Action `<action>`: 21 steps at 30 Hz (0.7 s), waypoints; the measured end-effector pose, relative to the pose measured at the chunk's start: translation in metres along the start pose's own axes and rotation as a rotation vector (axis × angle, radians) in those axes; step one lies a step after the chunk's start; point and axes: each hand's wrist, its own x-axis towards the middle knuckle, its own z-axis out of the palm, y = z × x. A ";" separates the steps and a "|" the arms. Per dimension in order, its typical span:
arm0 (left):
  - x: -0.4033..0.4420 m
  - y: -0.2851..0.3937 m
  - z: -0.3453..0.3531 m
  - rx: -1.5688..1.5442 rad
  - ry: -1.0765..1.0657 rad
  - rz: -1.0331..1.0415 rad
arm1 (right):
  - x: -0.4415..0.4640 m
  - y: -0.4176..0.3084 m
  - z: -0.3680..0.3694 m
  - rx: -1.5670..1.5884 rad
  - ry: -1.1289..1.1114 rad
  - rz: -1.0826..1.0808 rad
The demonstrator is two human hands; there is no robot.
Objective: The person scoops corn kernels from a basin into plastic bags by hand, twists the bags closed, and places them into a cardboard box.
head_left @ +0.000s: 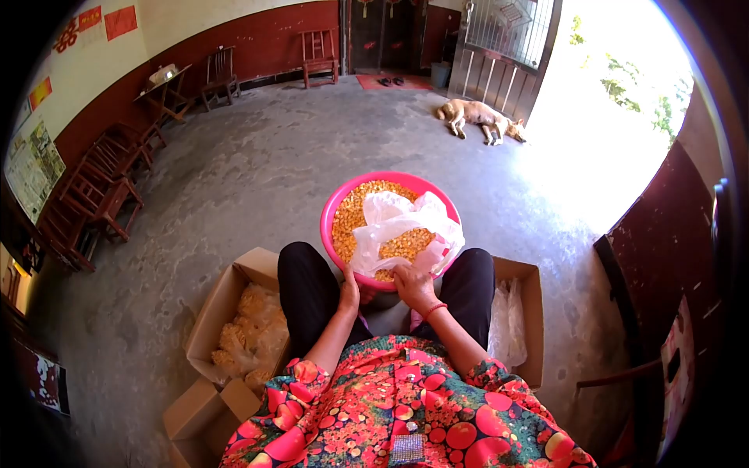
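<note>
Between my knees stands a pink basin (326, 226) filled with yellow-orange kernels (349, 209) that look like dried corn. A thin, whitish plastic bag (431, 221) spreads over the kernels, its mouth held apart. My left hand (349, 293) grips the bag's near left edge at the basin's rim. On the near right side, my right hand (416, 288) pinches the bag's edge, with a red bracelet at the wrist. Kernels show through the gap in the plastic; I cannot tell whether any lie inside the bag.
By my left leg, a cardboard box (204, 321) holds filled clear bags (257, 327). Another box (533, 327) on my right holds clear plastic bags (509, 324). A dog (480, 118) lies by the open door (505, 58). Wooden chairs (105, 195) line the left wall.
</note>
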 end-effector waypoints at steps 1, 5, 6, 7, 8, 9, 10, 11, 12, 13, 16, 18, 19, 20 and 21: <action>-0.001 0.001 0.000 0.003 0.002 -0.003 | 0.000 -0.001 0.000 -0.013 0.005 -0.006; 0.001 0.000 0.000 -0.005 0.025 0.006 | 0.002 -0.005 0.000 0.023 0.046 0.007; 0.002 -0.001 0.000 0.006 0.009 0.003 | 0.001 -0.004 0.001 0.010 0.049 0.002; 0.001 -0.001 -0.001 0.011 0.011 0.000 | 0.001 -0.004 0.001 -0.002 0.052 -0.003; 0.000 -0.001 -0.001 0.032 0.028 0.030 | 0.001 -0.004 0.001 0.002 0.053 0.001; -0.001 -0.001 0.000 0.054 0.046 0.060 | 0.001 -0.004 0.000 0.005 0.046 0.009; -0.002 0.000 0.001 -0.035 0.076 0.091 | 0.001 -0.005 0.000 0.008 0.039 0.017; -0.002 0.001 0.002 -0.029 0.077 0.089 | 0.001 -0.005 0.000 0.012 0.041 0.021; -0.002 0.003 0.002 -0.042 0.179 0.132 | 0.001 -0.004 0.000 0.011 0.047 0.007; -0.002 0.004 0.002 -0.053 0.280 0.176 | 0.001 -0.004 -0.001 0.011 0.054 -0.007; -0.004 0.009 -0.003 -0.120 0.280 0.115 | 0.001 -0.005 -0.001 -0.005 0.040 0.023; -0.006 0.010 -0.004 -0.110 0.242 0.137 | 0.001 -0.008 -0.003 0.000 0.066 0.022; -0.008 0.011 -0.002 -0.115 0.208 0.158 | 0.000 -0.008 -0.004 -0.001 0.083 0.009; -0.010 0.014 -0.002 -0.099 0.197 0.157 | 0.000 -0.006 -0.002 0.000 0.096 0.025; -0.012 0.016 -0.003 -0.069 0.237 0.181 | 0.001 -0.003 0.001 0.017 0.124 -0.012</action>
